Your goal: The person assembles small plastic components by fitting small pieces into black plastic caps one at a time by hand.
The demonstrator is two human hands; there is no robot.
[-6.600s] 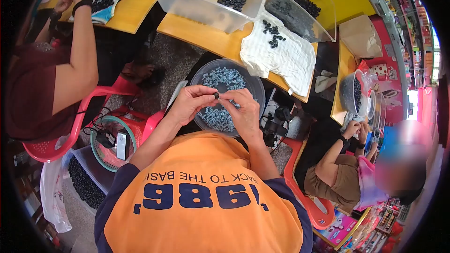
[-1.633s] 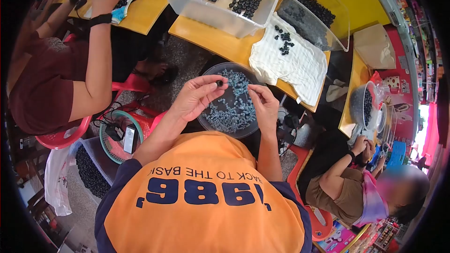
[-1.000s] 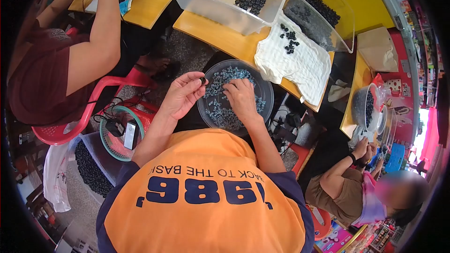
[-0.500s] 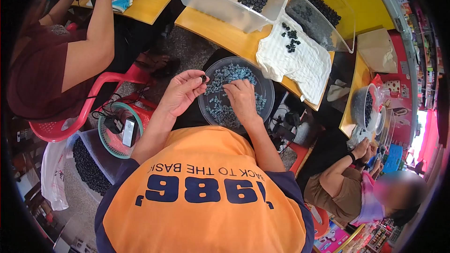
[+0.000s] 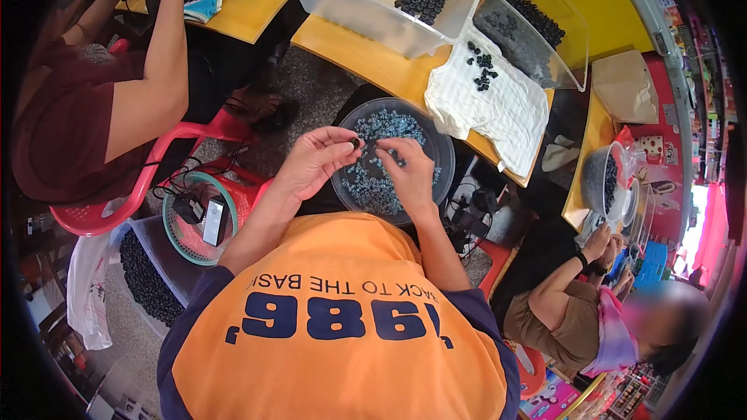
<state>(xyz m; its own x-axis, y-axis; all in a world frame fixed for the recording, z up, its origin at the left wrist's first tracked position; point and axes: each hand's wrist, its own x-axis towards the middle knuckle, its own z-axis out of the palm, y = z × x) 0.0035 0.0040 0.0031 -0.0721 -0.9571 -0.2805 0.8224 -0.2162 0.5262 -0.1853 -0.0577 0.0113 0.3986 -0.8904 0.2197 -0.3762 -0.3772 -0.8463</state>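
Observation:
A small black round part (image 5: 355, 142) is pinched between thumb and fingertips of my left hand (image 5: 315, 162). My right hand (image 5: 406, 173) hovers over the round grey basin (image 5: 446, 157), thumb and fingers drawn together near the black part; anything between them is too small to make out. Many small blue-grey pieces (image 5: 375, 191) lie in the basin, beneath and around my hands. Beyond it, several black parts (image 5: 482, 70) rest on a white cloth (image 5: 510, 113) at the table's edge.
Clear plastic bins (image 5: 373, 12) of black parts stand on the yellow table (image 5: 342, 48). Co-workers sit at left (image 5: 148, 113) and right (image 5: 564, 315). A green-rimmed basket (image 5: 175, 237) holding a white device is left of me, near a bag of black parts (image 5: 148, 284). Cables lie right of the basin.
My right hand has risen from the pieces in the basin and come closer to my left hand. My left hand, still holding the black part, has moved right and slightly down.

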